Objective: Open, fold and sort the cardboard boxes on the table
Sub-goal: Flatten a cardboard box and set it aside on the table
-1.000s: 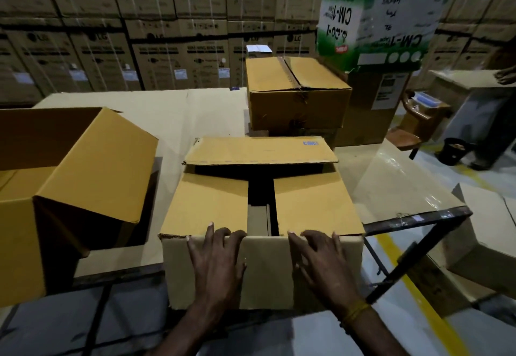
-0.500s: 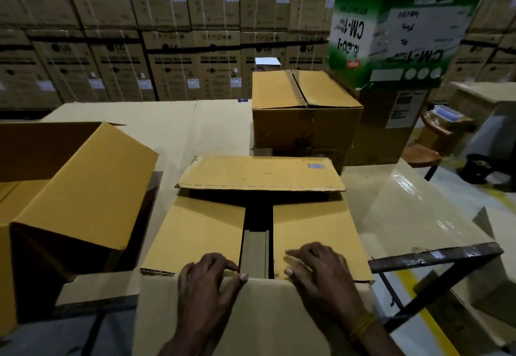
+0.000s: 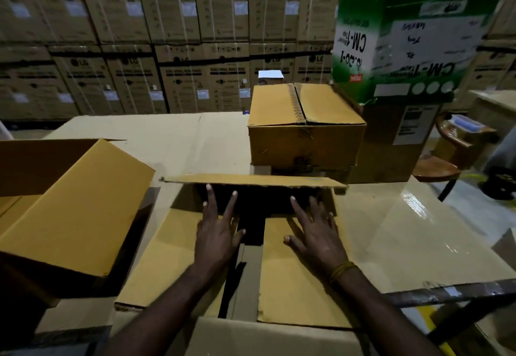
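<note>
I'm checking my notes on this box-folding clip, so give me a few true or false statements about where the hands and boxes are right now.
1. Both hands lie flat on the brown cardboard box's side flaps. True.
2. The left hand grips a tape roll. False: it holds nothing.
3. The far flap stands raised beyond the fingertips. True.
4. The green-and-white printed carton sits at the left. False: upper right.
5. The right hand wears a glove. False: bare, with a yellow wristband.

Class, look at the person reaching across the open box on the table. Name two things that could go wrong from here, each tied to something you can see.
1. The far flap hangs raised over the fingers of the left hand and right hand; it could drop onto them.
2. The near side of the box seems to overhang the table edge, so leaning on the inner flaps might tip it.
</note>
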The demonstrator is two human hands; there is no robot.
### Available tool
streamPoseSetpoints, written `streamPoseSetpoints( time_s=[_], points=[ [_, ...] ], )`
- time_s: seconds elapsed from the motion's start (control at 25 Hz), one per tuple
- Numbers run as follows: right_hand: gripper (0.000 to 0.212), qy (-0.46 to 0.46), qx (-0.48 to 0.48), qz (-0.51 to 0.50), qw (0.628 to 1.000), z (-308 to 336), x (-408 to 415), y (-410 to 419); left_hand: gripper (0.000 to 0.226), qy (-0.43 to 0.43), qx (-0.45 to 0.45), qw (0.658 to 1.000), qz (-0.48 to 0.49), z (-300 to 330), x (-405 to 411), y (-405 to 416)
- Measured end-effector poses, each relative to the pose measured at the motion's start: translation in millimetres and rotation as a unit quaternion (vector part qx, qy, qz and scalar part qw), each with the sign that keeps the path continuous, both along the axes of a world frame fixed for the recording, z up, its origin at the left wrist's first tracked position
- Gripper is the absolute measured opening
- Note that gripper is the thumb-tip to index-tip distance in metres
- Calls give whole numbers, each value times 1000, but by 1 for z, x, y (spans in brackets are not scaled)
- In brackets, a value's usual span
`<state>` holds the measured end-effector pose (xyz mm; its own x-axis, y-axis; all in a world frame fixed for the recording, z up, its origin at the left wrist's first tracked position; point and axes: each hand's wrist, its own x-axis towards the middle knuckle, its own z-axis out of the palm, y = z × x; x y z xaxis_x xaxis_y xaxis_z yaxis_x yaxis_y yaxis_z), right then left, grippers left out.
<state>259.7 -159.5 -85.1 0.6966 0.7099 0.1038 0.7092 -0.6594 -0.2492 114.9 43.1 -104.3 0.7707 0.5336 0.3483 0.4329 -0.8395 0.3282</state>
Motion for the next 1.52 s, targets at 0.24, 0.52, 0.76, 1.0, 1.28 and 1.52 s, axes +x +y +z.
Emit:
streamPoseSetpoints(
  time_s=[0.24,0.52,0.76,1.0,1.28,1.52],
  points=[
    [86,-26,12,-25,999,18,75,30,96,9,45,999,29,40,73,34],
    [95,29,-24,-37,999,13,123,49,94,131,28,990,33,38,127,52],
    [89,49,-47,-43,997,-7,136,58,91,180,-15,983,40,25,140,61],
    [95,41,-72,-39,996,-7,138,69,98,211,-60,973,72,7,123,74],
    [96,34,-82,8,996,-6,106,98,110,233,-107,957,138,-1,80,77],
    [88,12,-96,-21,995,-4,55,102,102,267,-58,954,120,-6,34,71]
  ],
)
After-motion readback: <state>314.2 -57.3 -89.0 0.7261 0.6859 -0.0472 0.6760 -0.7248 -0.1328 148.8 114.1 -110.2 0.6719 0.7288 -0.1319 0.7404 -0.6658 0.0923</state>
